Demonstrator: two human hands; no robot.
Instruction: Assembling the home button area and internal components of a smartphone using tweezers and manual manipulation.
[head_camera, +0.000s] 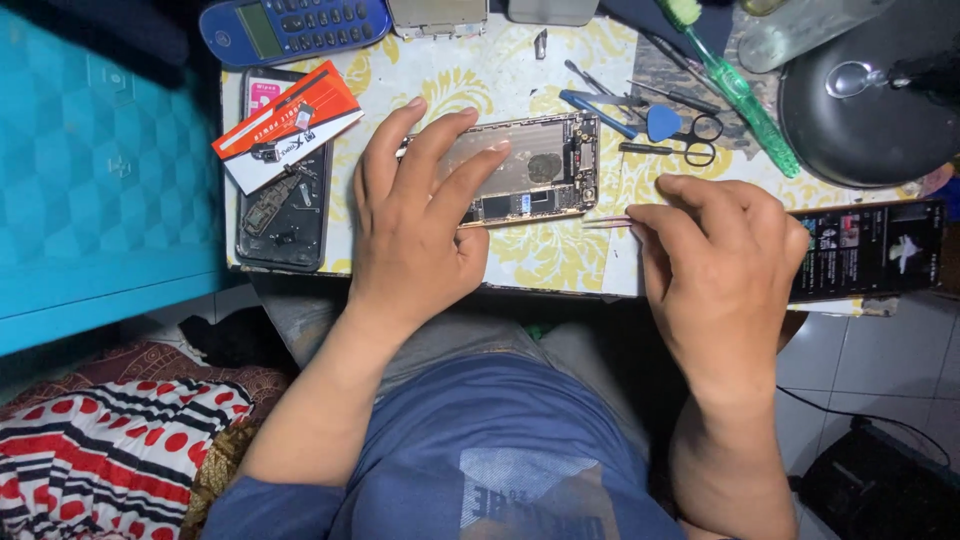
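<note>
Near table's front edge, left hand (415, 215) steadying opened phone (530, 170), right hand (720, 250) pinching tweezers (607, 222)

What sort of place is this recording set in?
Probably a small phone repair bench. An opened phone lies under the left hand, the right hand holds tweezers, and scissors and a green toothbrush lie nearby.

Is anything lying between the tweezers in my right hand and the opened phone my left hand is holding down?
Nothing visible. The right hand holds thin tweezers whose tips point at the opened phone across a bare strip of patterned table cover. The left hand rests on the phone's other end.
</note>
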